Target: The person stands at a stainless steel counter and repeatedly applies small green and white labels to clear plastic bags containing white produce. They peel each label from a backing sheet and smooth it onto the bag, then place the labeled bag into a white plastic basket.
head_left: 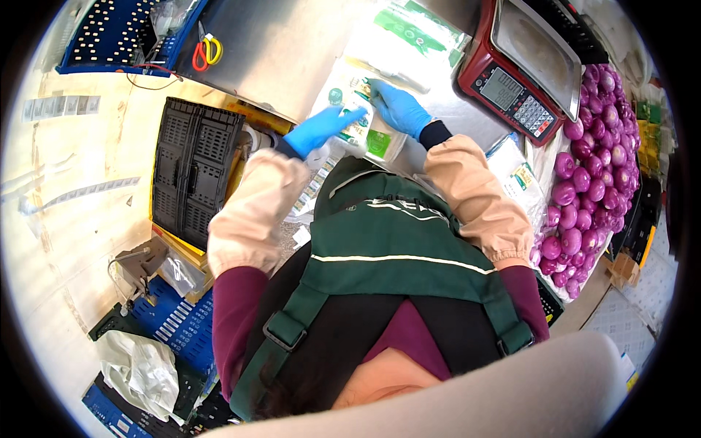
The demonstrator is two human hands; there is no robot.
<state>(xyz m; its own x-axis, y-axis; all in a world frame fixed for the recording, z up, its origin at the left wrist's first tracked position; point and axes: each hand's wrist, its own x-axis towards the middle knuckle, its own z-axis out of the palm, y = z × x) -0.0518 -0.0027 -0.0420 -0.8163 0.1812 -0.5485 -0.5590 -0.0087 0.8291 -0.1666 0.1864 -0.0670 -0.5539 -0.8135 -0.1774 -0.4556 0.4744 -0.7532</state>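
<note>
Both of my hands wear blue gloves and meet over a white plastic bag (355, 133) with green and yellow print on the metal table. My right hand (401, 108) is closed on the bag's upper right part, its fingertips bent over the printed film. Slightly blurred, my left hand (321, 130) lies at the bag's left side with a finger stretched across it. Under and beside the bag are more white and green packages (380, 144). A strip of small printed labels (318, 182) hangs near my left wrist. What is inside the bag is hidden.
A red digital scale (504, 91) with a metal pan stands right, beside a heap of purple onions (584, 182). Flat green-and-white bags (416, 33) lie at the back. Red-and-yellow scissors (207, 52), a blue crate (124, 33) and a black folding crate (193, 168) are left.
</note>
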